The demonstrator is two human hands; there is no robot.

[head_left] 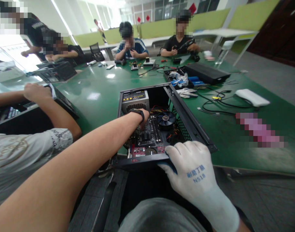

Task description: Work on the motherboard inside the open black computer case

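Observation:
An open computer case (204, 137) lies on its side at the table's near edge. My right hand (189, 161), in a white work glove, is closed over the case's near rim, thumb below. Bare and with a dark wristband, my left hand (145, 116) reaches inside, above the motherboard (147, 137); its fingers are mostly hidden, so what they touch cannot be made out. Beside it are the power supply (136, 100) at the far left corner and a black fan (166, 118) to the right. A red circuit board (139, 151) sits near the front wall.
On the green table (96, 77), white gloves (186, 92), black cables (210, 104) and a white pouch (252, 97) lie to the right. Behind them is a black case panel (205, 73). At left, a person's arms rest on another case (62, 103). Several people sit across the table.

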